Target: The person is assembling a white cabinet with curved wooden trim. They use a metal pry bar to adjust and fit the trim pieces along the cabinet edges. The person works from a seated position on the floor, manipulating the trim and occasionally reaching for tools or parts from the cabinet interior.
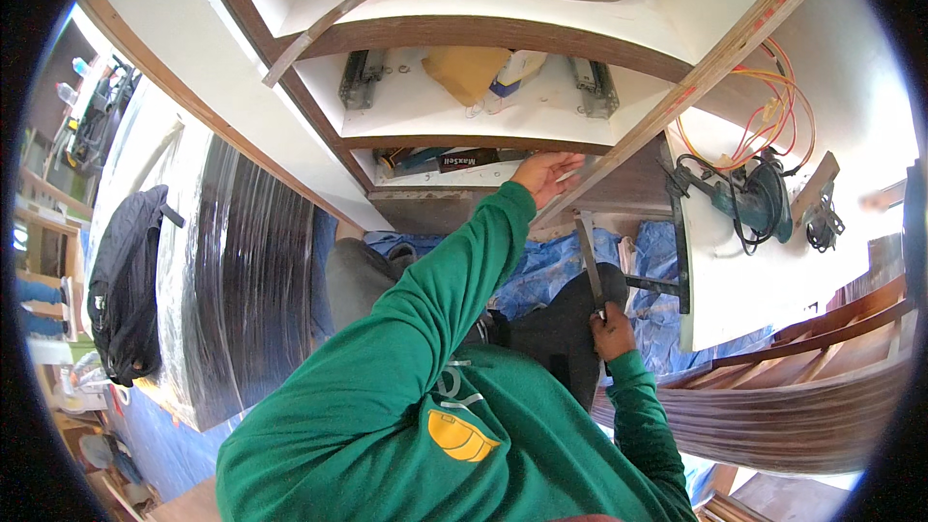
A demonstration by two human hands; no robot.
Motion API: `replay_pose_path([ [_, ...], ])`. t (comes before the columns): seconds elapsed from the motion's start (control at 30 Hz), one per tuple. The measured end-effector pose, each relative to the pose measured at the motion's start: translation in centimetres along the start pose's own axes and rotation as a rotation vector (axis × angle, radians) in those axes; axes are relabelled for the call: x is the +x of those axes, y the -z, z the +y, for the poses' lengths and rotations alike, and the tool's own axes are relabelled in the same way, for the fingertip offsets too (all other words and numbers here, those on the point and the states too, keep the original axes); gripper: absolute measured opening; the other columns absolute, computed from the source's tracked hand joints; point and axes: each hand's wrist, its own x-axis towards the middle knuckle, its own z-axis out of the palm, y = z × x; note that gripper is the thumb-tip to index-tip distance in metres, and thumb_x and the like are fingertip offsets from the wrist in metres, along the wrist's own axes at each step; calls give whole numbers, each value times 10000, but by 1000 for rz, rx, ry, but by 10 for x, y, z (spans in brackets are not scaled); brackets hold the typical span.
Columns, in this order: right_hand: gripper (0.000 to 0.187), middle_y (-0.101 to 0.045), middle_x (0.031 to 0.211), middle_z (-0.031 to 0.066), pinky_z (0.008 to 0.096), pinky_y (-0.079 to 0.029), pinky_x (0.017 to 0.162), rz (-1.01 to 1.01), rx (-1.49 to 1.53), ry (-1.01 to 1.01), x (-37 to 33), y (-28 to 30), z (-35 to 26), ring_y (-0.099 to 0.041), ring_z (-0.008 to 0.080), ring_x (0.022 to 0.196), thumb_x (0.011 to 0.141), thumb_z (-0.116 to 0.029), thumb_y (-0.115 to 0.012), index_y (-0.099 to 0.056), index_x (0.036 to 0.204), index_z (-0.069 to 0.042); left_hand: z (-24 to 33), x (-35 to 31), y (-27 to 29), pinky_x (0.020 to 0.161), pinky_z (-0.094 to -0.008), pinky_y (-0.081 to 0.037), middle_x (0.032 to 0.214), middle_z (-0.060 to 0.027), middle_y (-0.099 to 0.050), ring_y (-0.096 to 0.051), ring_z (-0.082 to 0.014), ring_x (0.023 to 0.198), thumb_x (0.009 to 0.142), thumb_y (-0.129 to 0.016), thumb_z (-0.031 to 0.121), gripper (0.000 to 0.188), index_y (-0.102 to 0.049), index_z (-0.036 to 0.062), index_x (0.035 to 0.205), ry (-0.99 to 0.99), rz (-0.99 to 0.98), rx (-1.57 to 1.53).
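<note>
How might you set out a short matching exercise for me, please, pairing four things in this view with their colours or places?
Things:
1. Backpack
2. Looped cable
3. Tarp
4. Long flat tool

Colours and places:
A. Gripped in the person's right hand
B. Blue, spread low down below the cabinet
C. Black, toward the picture's left
D. Mostly orange, to the right of the cabinet

Right pairs: 1-C, 2-D, 3-B, 4-A

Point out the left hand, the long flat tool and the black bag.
Left hand (547,178), head view, middle of hand.
Long flat tool (591,261), head view, mid-length.
Black bag (128,280), head view, middle of its body.
</note>
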Motion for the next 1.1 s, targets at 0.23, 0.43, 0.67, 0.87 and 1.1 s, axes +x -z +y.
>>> replay_pose_path([
  [0.23, 302, -632, 938, 307, 537, -476, 775, -3, -41, -2, 3, -1, 1, -590, 509, 917, 889, -221, -604, -533, 1060, 18, 2, 0, -2, 1024, -451, -455, 1224, -137, -638, -564, -238, 1201, 949, -604, 183, 206, -636, 26, 1079, 19, -25, 7],
  [0.43, 333, -634, 960, 307, 534, -480, 799, 65, -93, 57, 2, -4, 5, -591, 512, 937, 893, -251, -589, -543, 1072, 26, 0, -9, -4, 1044, -477, -441, 1270, -140, -619, -518, -264, 1279, 941, -630, 214, 235, -639, 39, 1098, 32, -77, -69],
  [0.67, 341, -628, 961, 315, 545, -481, 787, -45, -20, -100, 3, -3, 7, -590, 518, 938, 897, -280, -580, -554, 1091, -1, 2, -3, -2, 1044, -474, -443, 1263, -147, -621, -525, -271, 1268, 936, -624, 169, 209, -645, 28, 1089, 43, -46, -50],
  [0.87, 353, -630, 981, 312, 535, -484, 805, -21, -94, -8, 0, 4, -2, -593, 509, 949, 899, -286, -576, -555, 1105, 0, 0, 0, -7, 1032, -451, -452, 1232, -149, -636, -545, -270, 1246, 944, -603, 151, 181, -634, 20, 1065, 24, -17, -13],
  [1.1, 378, -635, 1040, 302, 504, -485, 854, -16, -134, -83, -6, 10, -12, -599, 483, 1008, 901, -294, -575, -569, 1150, -10, -7, -15, -17, 1025, -472, -449, 1196, -124, -663, -575, -262, 1215, 955, -614, 164, 67, -593, 115, 915, -54, -3, -105],
])
